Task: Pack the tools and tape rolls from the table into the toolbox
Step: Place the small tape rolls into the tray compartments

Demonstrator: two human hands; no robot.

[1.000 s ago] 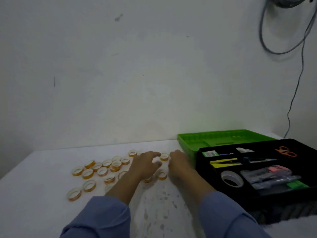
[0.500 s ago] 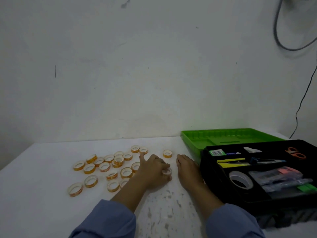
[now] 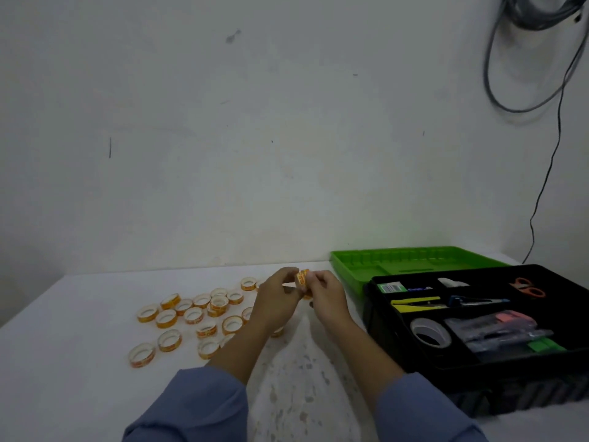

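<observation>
Both hands are raised above the white table (image 3: 63,314), holding small orange tape rolls (image 3: 302,279) between them. My left hand (image 3: 277,298) pinches the rolls from the left and my right hand (image 3: 325,295) from the right. Several more orange tape rolls (image 3: 194,315) lie scattered on the table to the left. The black toolbox (image 3: 369,301) stands open at the right, holding a large clear tape roll (image 3: 430,331), orange scissors (image 3: 527,287), a yellow-handled tool (image 3: 414,303) and packets.
The toolbox's green lid (image 3: 414,260) lies open flat behind it against the wall. Dark cables (image 3: 548,154) hang down the wall at the far right. The table's back edge meets the wall.
Both hands rose from the table surface, where they were gathering rolls, and now hold tape rolls together in the air between them.
</observation>
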